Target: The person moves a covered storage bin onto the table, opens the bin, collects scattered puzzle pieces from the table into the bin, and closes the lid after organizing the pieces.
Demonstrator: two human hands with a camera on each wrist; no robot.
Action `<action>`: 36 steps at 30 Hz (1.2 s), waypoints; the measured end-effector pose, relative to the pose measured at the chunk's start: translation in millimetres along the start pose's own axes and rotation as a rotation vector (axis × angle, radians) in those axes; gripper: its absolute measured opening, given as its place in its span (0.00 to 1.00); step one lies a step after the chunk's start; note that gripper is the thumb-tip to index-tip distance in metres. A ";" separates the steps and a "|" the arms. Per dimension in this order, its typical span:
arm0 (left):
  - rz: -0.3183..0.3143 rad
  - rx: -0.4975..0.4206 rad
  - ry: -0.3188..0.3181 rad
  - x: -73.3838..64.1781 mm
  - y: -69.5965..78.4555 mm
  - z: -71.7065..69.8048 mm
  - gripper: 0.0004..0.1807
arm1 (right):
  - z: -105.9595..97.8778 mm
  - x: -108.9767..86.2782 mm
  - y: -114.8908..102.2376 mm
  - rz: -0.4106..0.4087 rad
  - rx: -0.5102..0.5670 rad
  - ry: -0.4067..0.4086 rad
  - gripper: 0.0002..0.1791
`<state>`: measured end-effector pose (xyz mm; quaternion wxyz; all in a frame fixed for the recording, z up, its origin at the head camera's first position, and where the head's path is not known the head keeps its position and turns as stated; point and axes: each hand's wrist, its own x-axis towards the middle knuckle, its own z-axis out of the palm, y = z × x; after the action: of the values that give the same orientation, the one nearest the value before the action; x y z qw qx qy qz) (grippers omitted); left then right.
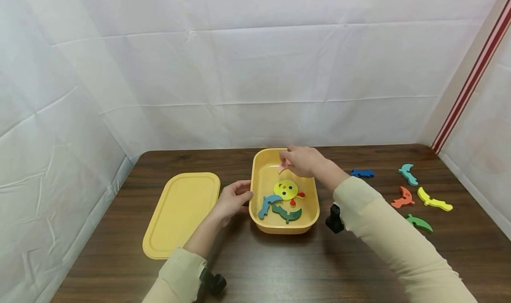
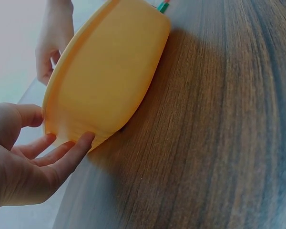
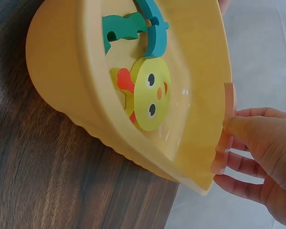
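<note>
My left hand (image 1: 231, 201) holds the left side of a yellow plastic tub (image 1: 285, 230), the fingers lying against the outer wall and the thumb at the rim. Over the tub's far end, my right hand (image 1: 305, 161) pinches a pink curved toy piece (image 3: 224, 138) between thumb and fingers. Inside the tub lie a round yellow chick-face piece (image 1: 285, 190) with red feet, a blue curved piece (image 1: 269, 204) and a dark green curved piece (image 1: 288, 214). In the right wrist view, the blue and green pieces lie close together beside the chick.
A flat yellow lid (image 1: 181, 214) lies left of the tub on the wooden table (image 1: 255, 267). To the right are several loose toy pieces: dark blue (image 1: 363, 173), turquoise (image 1: 408, 174), orange (image 1: 403, 198), yellow (image 1: 435, 201) and green (image 1: 419, 223). White sheeting (image 1: 259, 72) hangs behind the table.
</note>
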<state>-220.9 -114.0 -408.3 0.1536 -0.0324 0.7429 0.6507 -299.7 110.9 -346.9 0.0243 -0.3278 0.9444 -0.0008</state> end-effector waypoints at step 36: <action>0.007 0.006 -0.017 -11.3 12.1 1.5 0.25 | -1.9 9.2 -6.5 0.018 -0.030 -0.073 0.15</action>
<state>-212.9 -112.4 -393.9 0.1578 -0.0239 0.7438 0.6491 -302.9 100.0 -345.2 0.0537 -0.3195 0.9457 0.0256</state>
